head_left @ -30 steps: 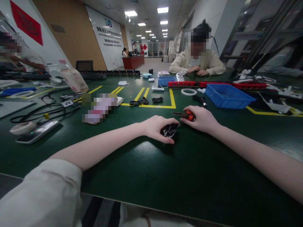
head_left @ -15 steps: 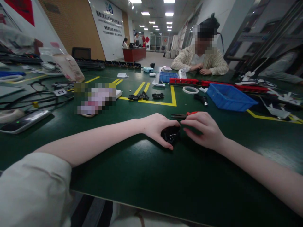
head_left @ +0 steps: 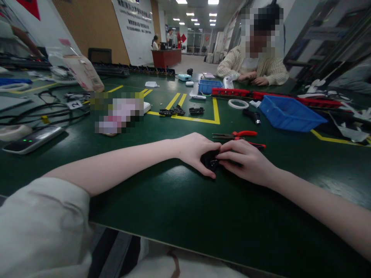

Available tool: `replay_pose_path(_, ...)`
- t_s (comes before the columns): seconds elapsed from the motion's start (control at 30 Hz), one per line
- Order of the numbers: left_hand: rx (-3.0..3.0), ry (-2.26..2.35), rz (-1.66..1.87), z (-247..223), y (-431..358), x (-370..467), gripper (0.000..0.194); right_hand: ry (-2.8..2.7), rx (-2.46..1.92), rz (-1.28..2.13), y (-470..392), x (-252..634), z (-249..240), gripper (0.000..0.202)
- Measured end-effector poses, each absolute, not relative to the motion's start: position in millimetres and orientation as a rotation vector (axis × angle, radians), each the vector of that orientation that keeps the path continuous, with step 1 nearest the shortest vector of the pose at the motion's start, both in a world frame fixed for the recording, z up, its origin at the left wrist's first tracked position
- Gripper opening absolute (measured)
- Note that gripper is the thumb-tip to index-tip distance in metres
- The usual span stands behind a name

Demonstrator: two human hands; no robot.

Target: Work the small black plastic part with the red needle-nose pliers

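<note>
My left hand (head_left: 194, 150) curls around a small glossy black plastic part (head_left: 211, 161) on the green table, thumb on its near side and fingers on its far side. From the right, my right hand (head_left: 248, 160) brings its bent fingertips against the same part, pinching at its edge. Its exact shape is hidden between the hands. Just beyond my right hand lie needle-nose pliers (head_left: 245, 133) with red handles, their jaws pointing left; no hand grips them.
Several black plastic pieces (head_left: 196, 111) lie inside yellow tape marks farther back. To the right are a blue bin (head_left: 292, 116), a white tape ring (head_left: 238, 104) and a black cylindrical item (head_left: 252, 116). A phone (head_left: 120, 116) and cables lie left. A person (head_left: 255, 65) sits opposite.
My right hand has moved left and its fingers have closed onto the black part's right side. The pliers' red handles now show more fully. The view has tilted slightly down.
</note>
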State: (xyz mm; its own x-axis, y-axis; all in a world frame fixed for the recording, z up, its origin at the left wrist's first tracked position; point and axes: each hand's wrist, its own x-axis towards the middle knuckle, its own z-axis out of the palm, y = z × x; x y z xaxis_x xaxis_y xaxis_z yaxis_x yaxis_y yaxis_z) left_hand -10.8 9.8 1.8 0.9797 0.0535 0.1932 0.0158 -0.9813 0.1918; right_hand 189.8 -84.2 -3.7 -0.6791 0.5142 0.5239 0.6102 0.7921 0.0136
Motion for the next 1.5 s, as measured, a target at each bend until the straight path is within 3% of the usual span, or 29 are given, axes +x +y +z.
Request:
replay_pose_path(0.8, 2.968, 0.076, 0.308, 2, 9, -10, 0.055, -2.601, -0.814, -0.418, -85, 192, 0, 0.019)
replay_pose_path(1.5, 2.958, 0.001, 0.347, 1, 13, -11, 0.063, -2.317, -0.905, -0.014, -90, 183, 5, 0.021)
